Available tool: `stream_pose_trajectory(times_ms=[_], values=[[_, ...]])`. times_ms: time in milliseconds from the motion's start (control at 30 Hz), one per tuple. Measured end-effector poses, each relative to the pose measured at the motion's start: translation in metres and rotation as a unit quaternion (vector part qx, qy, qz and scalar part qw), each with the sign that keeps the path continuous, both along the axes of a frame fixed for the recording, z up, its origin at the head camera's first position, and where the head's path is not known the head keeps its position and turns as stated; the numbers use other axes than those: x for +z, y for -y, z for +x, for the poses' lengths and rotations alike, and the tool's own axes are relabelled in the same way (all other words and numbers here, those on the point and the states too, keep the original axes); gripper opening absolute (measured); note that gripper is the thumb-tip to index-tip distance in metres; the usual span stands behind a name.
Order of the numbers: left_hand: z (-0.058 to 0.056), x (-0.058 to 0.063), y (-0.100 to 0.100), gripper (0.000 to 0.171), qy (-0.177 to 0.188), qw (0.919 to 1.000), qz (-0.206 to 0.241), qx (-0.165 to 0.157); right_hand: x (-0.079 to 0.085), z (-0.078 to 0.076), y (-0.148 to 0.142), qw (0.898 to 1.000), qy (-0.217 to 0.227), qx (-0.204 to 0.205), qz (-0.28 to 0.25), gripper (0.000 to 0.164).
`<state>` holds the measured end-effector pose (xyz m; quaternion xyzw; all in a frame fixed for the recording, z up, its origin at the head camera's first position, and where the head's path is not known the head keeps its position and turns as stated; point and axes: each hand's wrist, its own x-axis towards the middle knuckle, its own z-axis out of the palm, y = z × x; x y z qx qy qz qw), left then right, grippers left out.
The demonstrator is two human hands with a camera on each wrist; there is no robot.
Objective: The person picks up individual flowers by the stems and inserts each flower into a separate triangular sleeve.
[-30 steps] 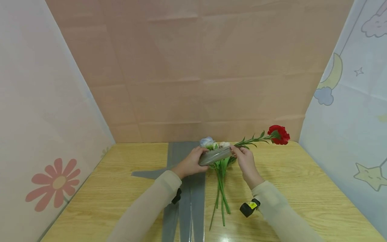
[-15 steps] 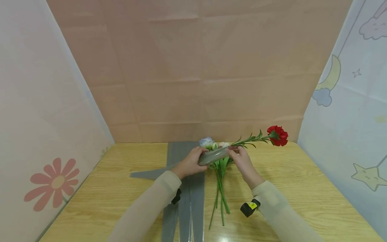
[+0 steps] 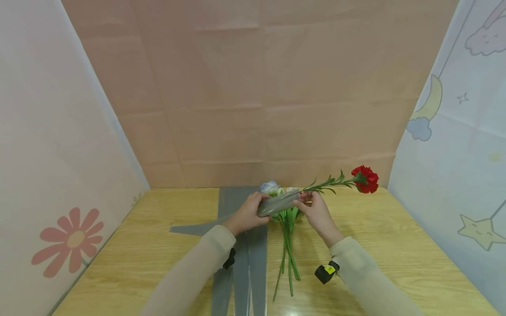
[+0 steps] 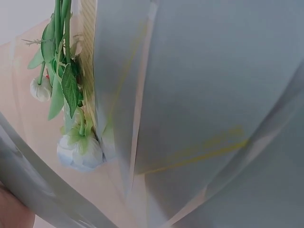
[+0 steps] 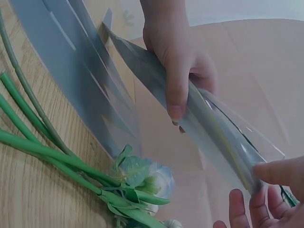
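Note:
My left hand (image 3: 249, 214) grips a grey flower sleeve (image 3: 278, 202) with a see-through front, held slantwise above the table. Out of the sleeve's upper right end sticks a red carnation (image 3: 365, 179), its leafy stem pointing up to the right; part of the stem shows through the clear film. At that end my right hand (image 3: 319, 217) pinches the sleeve's edge between thumb and fingers. The right wrist view shows the thumb (image 5: 278, 172) pressed on the sleeve near its mouth. Below lie flowers with green stems (image 3: 290, 254), among them a pale blue bloom (image 3: 270, 187).
Several flat grey sleeves (image 3: 258, 263) lie overlapping on the wooden table (image 3: 395, 245), left of the stems. One pointed sleeve tip (image 3: 186, 228) juts out to the left. A beige backdrop (image 3: 261, 87) stands behind, with printed cloth at both sides.
My right fingers have shifted slightly left and down at the sleeve's mouth, baring more of the carnation's leafy stem. The left hand keeps its grip almost in place.

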<state>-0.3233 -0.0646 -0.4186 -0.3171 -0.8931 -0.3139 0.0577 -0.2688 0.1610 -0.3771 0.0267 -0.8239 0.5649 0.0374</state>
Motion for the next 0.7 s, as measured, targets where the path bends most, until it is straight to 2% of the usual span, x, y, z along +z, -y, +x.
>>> stream_pose_trajectory(times_ms=[167,433,533,700], values=[[-0.0004,-0.0016,-0.0009,0.057,-0.003,1.0000,0.005,0.006,0.0031,0.0020,-0.0026,0.999,0.003,-0.002,0.053,0.037],[0.0017,-0.0008,-0.0002,0.057,-0.001,0.9998,0.014,0.011,0.0055,0.0039,-0.0066,0.992,0.013,0.028,0.121,0.042],[0.0019,-0.0010,0.0003,0.057,-0.002,0.9998,0.014,0.010,0.0031,0.0027,-0.0086,0.993,0.017,0.040,0.113,0.043],[0.0014,-0.0025,0.0005,0.057,-0.001,0.9998,0.021,0.007,0.0010,0.0015,-0.0078,0.997,0.035,0.049,0.049,0.040]])
